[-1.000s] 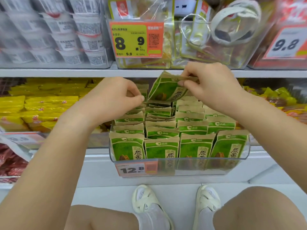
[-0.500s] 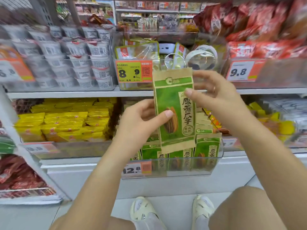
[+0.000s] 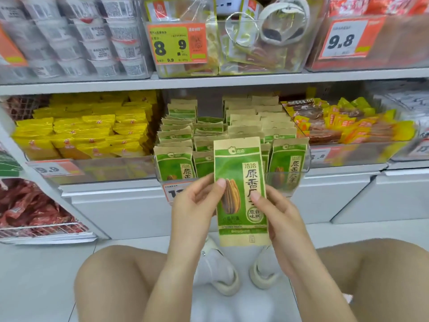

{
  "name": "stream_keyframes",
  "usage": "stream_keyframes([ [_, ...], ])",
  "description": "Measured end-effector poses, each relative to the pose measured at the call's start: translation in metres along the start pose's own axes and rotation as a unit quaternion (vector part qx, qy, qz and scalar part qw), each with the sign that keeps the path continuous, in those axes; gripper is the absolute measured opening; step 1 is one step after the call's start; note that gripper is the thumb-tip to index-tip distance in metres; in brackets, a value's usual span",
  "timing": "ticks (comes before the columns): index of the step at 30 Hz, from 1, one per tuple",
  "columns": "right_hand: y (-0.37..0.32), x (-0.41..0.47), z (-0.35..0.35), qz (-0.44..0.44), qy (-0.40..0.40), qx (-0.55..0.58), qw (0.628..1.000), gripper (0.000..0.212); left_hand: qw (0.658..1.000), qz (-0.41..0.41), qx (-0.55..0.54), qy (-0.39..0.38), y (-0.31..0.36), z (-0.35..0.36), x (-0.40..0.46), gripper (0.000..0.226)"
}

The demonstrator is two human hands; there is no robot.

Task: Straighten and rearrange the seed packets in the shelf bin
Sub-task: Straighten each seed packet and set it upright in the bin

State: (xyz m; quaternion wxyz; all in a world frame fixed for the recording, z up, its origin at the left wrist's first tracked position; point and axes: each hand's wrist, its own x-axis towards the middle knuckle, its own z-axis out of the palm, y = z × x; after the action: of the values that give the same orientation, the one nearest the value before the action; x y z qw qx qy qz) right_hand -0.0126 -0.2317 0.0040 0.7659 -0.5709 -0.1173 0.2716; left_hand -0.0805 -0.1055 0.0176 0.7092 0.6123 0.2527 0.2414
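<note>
Head view: green seed packet (image 3: 240, 189) is standing upright at frame centre, low before the clear shelf bin (image 3: 304, 159). Left hand (image 3: 195, 205) and right hand (image 3: 276, 212) are both pinching its side edges, thumbs in front. More packets (image 3: 209, 133) are filling the bin behind.

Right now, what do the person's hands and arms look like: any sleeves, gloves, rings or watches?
Both arms are bare to the frame edge, with no sleeves in view. The left hand and right hand wear no gloves. No watch or bracelet shows on either wrist, and no ring is visible on the fingers. Nails look short and unpainted.
</note>
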Motion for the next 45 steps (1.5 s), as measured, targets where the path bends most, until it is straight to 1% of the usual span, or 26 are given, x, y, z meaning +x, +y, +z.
stream_keyframes([
  [2, 0.006, -0.007, 0.004, -0.042, 0.040, -0.020, 0.998, 0.028, 0.998, 0.020, 0.001, 0.056, -0.011, 0.004, -0.004, 0.020],
  [3, 0.010, -0.008, 0.004, -0.068, 0.050, -0.054, 0.995, 0.026, 0.998, 0.027, -0.001, 0.065, -0.015, 0.007, -0.007, 0.021],
  [6, 0.018, -0.012, 0.004, -0.121, 0.053, -0.179, 0.975, 0.025, 0.999, 0.017, -0.005, 0.051, -0.022, 0.015, -0.016, 0.038],
  [8, 0.021, -0.015, 0.004, -0.124, 0.061, -0.242, 0.960, 0.031, 0.999, -0.002, -0.015, 0.045, -0.023, 0.019, -0.018, 0.053],
  [9, 0.022, -0.016, 0.003, -0.122, 0.060, -0.270, 0.953, 0.036, 0.999, -0.007, -0.018, 0.043, -0.024, 0.021, -0.018, 0.057],
  [11, 0.024, -0.019, 0.002, -0.129, 0.033, -0.296, 0.946, 0.044, 0.999, -0.008, -0.026, 0.046, -0.025, 0.023, -0.018, 0.053],
  [12, 0.025, -0.020, 0.001, -0.134, 0.011, -0.285, 0.949, 0.048, 0.998, -0.010, -0.036, 0.049, -0.026, 0.023, -0.018, 0.050],
  [14, 0.025, -0.022, 0.000, -0.123, -0.023, -0.213, 0.969, 0.047, 0.997, -0.022, -0.064, 0.042, -0.028, 0.019, -0.019, 0.047],
  [16, 0.020, -0.020, 0.000, -0.092, -0.014, -0.120, 0.988, 0.036, 0.995, -0.044, -0.089, 0.015, -0.032, 0.015, -0.019, 0.050],
  [17, 0.017, -0.017, 0.001, -0.078, -0.004, -0.097, 0.992, 0.032, 0.994, -0.053, -0.091, 0.002, -0.033, 0.013, -0.020, 0.051],
  [20, 0.011, -0.008, 0.006, -0.026, -0.005, -0.082, 0.996, 0.029, 0.993, -0.065, -0.100, -0.026, -0.031, 0.012, -0.024, 0.059],
  [22, 0.008, -0.006, 0.009, 0.008, -0.014, -0.066, 0.998, 0.029, 0.991, -0.066, -0.114, -0.025, -0.026, 0.013, -0.025, 0.063],
  [24, 0.008, -0.006, 0.012, 0.026, -0.007, -0.056, 0.998, 0.030, 0.990, -0.062, -0.124, -0.018, -0.025, 0.013, -0.026, 0.062],
  [28, 0.009, -0.008, 0.015, 0.020, 0.024, -0.047, 0.998, 0.032, 0.991, -0.062, -0.115, -0.034, -0.026, 0.013, -0.027, 0.062],
  [30, 0.007, -0.009, 0.015, 0.016, 0.045, -0.035, 0.998, 0.033, 0.991, -0.066, -0.096, -0.062, -0.029, 0.011, -0.026, 0.056],
  [31, 0.006, -0.009, 0.015, 0.015, 0.056, -0.025, 0.998, 0.032, 0.991, -0.066, -0.082, -0.078, -0.031, 0.010, -0.025, 0.053],
  [33, 0.001, -0.008, 0.013, 0.013, 0.072, -0.003, 0.997, 0.021, 0.989, -0.067, -0.062, -0.112, -0.037, 0.008, -0.025, 0.056],
  [36, -0.002, -0.006, 0.009, -0.001, 0.087, 0.007, 0.996, 0.017, 0.983, -0.088, -0.078, -0.139, -0.041, 0.007, -0.029, 0.056],
  [38, 0.001, -0.006, 0.008, -0.002, 0.078, 0.008, 0.997, 0.023, 0.984, -0.088, -0.081, -0.131, -0.041, 0.008, -0.031, 0.055],
  [40, 0.005, -0.007, 0.006, 0.006, 0.049, 0.002, 0.999, 0.035, 0.987, -0.080, -0.090, -0.102, -0.041, 0.007, -0.029, 0.051],
  [41, 0.008, -0.009, 0.005, 0.010, 0.031, -0.007, 0.999, 0.036, 0.989, -0.076, -0.097, -0.086, -0.040, 0.007, -0.028, 0.048],
  [45, 0.018, -0.019, 0.000, 0.019, -0.033, -0.029, 0.999, 0.029, 0.990, -0.055, -0.130, -0.024, -0.034, 0.004, -0.025, 0.041],
])
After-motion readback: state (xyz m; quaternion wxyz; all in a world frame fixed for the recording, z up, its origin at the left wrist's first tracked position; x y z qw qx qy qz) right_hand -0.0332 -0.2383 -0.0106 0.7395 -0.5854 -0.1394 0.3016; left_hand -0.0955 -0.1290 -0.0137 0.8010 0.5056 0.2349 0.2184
